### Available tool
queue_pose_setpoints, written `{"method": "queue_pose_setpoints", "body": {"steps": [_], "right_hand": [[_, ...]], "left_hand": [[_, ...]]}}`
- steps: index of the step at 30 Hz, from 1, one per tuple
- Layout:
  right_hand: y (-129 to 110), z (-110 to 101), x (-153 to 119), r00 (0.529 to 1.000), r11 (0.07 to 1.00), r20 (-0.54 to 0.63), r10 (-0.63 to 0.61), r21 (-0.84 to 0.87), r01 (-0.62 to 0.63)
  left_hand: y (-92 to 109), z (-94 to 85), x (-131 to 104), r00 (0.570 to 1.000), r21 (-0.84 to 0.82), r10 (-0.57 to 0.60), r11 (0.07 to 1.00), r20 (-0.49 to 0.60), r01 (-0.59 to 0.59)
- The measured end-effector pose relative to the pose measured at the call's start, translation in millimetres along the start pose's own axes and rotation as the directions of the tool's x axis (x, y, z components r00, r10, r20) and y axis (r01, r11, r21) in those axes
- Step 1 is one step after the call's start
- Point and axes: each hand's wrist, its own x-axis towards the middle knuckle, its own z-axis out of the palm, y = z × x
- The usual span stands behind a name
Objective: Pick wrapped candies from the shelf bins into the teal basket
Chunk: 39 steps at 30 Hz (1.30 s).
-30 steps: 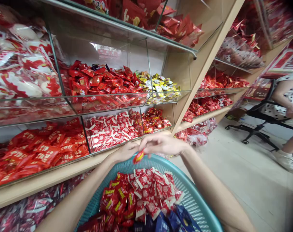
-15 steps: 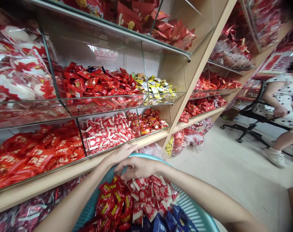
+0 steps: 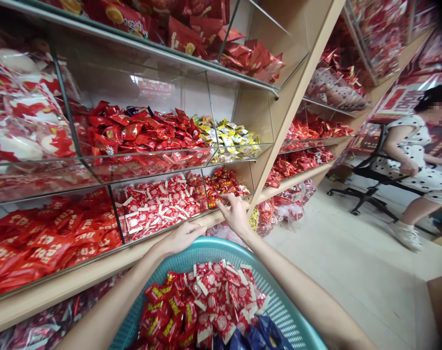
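Note:
A teal plastic basket [image 3: 221, 244] is in front of me at the bottom of the head view. It holds red candies with yellow lettering [image 3: 169, 311], red-and-white wrapped candies [image 3: 224, 291] and dark blue packets [image 3: 260, 335]. My left hand [image 3: 182, 238] is closed over the basket's far rim, with its fingertips partly hidden. Beyond the rim, my right hand [image 3: 235, 214] is raised, fingers bent and apart, with nothing visible in them. Its fingertips are at the front edge of the bottom shelf, close to the small red-and-gold candies [image 3: 226, 182].
Glass-divided shelves hold red-and-white candies [image 3: 162, 204], large red packets [image 3: 49, 243], red candies [image 3: 144, 129] and yellow-and-white candies [image 3: 231, 136]. A wooden upright [image 3: 290, 116] separates the bays. Plastic bags [image 3: 286, 206] lie below. A seated person [image 3: 406, 150] is on the right.
My right hand has moved from above the basket's contents out past the rim toward the shelf. The left hand stays at the rim. The view has shifted slightly right.

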Motion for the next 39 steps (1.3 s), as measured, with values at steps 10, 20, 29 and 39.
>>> {"method": "queue_pose_setpoints", "body": {"steps": [10, 20, 29, 39], "right_hand": [[-1, -4, 5, 0.992, 0.988, -0.049, -0.119, 0.096, 0.123], [7, 10, 6, 0.985, 0.976, 0.064, -0.163, 0.159, 0.151], [1, 8, 1, 0.986, 0.986, 0.016, -0.165, 0.01, 0.164], [35, -15, 81, 0.989, 0.932, 0.087, -0.116, -0.335, 0.139]], "left_hand": [[5, 1.0, -2, 0.999, 0.024, -0.034, 0.999, -0.012, 0.034], [3, 0.6, -2, 1.0, 0.043, -0.016, 0.999, -0.01, 0.016], [2, 0.6, -1, 1.0, 0.077, -0.012, 0.997, -0.02, 0.014], [3, 0.2, -2, 1.0, 0.092, 0.007, 0.996, -0.014, -0.006]]}}
